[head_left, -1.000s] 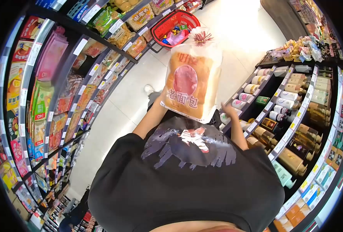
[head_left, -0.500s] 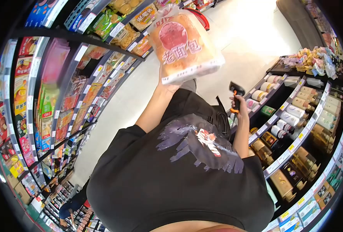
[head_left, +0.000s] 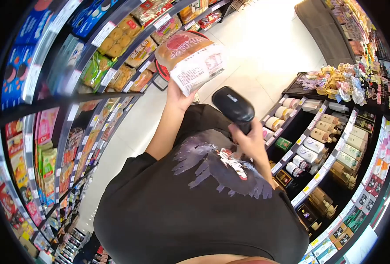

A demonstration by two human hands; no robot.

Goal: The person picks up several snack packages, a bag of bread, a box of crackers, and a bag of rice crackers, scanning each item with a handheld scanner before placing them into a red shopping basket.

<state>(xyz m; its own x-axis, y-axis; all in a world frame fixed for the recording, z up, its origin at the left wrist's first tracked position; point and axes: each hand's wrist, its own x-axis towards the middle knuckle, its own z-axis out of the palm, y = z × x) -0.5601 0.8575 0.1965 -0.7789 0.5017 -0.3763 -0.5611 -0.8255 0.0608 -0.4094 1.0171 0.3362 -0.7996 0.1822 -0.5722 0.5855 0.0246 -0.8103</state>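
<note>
My left hand [head_left: 180, 96] is closed on the lower end of a bag of bread [head_left: 194, 66]. The pack is tilted, so its white printed label side and a barcode at the label's corner face me; the red round print sits at its far end. In my right hand [head_left: 251, 140] is a black handheld barcode scanner [head_left: 233, 104], held by its handle. The scanner's head is raised and lies just right of the bread, apart from it. My fingers partly hide the handle.
Snack shelves [head_left: 87, 57] with packaged food and price tags run along the left. A red basket [head_left: 162, 70] is partly hidden behind the bread. On the right, a shelf [head_left: 309, 141] carries bottles and boxes, with hair accessories [head_left: 344, 81] at its end. Pale tiled floor [head_left: 256, 57] lies between.
The bread has tipped over, turning its label side toward me. My right hand has lifted the scanner from my side inward, close to the bread. The view has shifted a little.
</note>
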